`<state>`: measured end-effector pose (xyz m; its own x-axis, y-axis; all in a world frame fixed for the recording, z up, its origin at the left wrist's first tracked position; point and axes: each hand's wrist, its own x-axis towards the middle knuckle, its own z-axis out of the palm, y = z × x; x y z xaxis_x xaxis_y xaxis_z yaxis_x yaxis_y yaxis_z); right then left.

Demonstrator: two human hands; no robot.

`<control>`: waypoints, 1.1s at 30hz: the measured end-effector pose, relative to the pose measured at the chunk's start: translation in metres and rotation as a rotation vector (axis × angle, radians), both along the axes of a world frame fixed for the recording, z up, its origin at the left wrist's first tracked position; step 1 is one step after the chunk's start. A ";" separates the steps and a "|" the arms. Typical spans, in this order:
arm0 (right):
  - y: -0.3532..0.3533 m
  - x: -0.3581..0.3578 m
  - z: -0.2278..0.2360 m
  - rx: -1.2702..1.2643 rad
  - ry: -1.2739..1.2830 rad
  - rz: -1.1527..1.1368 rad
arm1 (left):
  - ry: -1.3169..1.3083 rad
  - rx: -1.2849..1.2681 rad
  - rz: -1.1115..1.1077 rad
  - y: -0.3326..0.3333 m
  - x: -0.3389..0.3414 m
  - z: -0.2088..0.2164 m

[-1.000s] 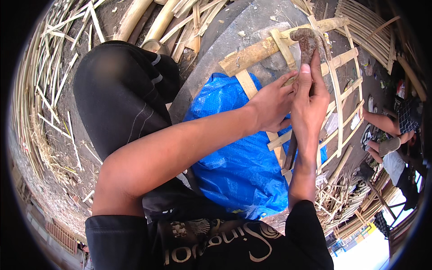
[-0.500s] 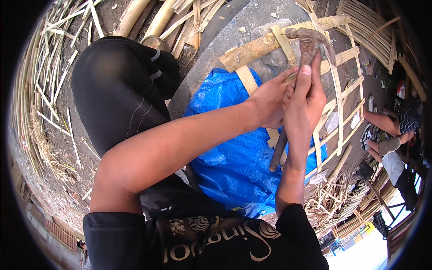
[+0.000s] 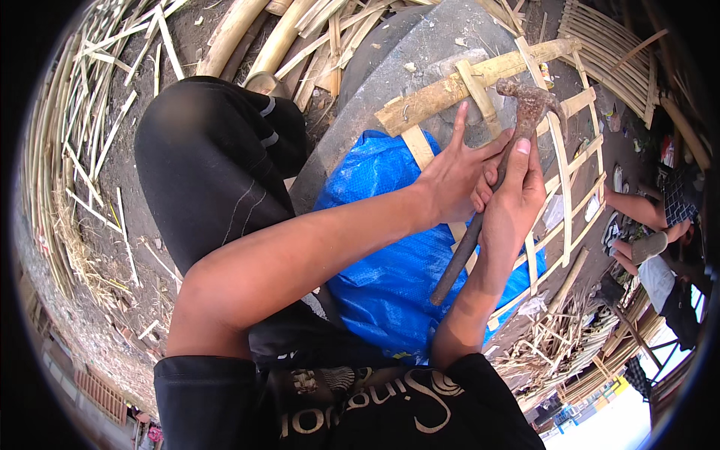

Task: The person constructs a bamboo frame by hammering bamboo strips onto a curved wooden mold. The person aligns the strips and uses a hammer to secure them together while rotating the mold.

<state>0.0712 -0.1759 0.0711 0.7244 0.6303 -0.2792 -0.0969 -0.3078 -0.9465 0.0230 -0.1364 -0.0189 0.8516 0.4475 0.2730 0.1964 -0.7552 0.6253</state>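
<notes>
My right hand (image 3: pixel 511 199) is closed round the wooden handle of a claw hammer (image 3: pixel 459 259). Its rusty head points away from me, above the hand. Beside it, my left hand (image 3: pixel 452 178) has its fingers apart, one stretched up and another reaching to the hammer's neck; whether any small thing lies between them is hidden. Just beyond the hands lies a bamboo frame: a thick split bamboo piece (image 3: pixel 427 105) crossed by a short slat (image 3: pixel 478 94), with thinner strips (image 3: pixel 561 180) in a lattice to the right.
Blue plastic sheeting (image 3: pixel 390 281) lies under my forearms. A grey stone slab (image 3: pixel 375 82) sits beneath the frame. Bamboo poles (image 3: pixel 232 34) and split strips (image 3: pixel 56 150) lie at the far side and left. Another person's leg (image 3: pixel 637 208) is at the right.
My left hand's fingers have spread, one now pointing up. The hammer has tilted, its handle end moving left and nearer to me, its head slightly right.
</notes>
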 end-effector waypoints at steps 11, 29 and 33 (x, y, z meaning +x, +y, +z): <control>-0.013 0.090 -0.009 -0.427 -0.686 0.046 | 0.093 0.093 0.045 -0.009 0.006 -0.002; 0.091 0.212 -0.061 -0.538 -0.731 0.300 | 0.108 0.065 0.007 -0.002 -0.003 0.009; 0.110 0.187 -0.048 -0.643 -0.822 0.265 | 0.121 0.141 0.058 0.009 -0.008 0.001</control>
<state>0.2580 -0.0655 0.0232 0.7027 0.7039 -0.1039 0.6386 -0.6883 -0.3443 0.0148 -0.1274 -0.0179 0.8557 0.4618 0.2335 0.3098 -0.8187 0.4835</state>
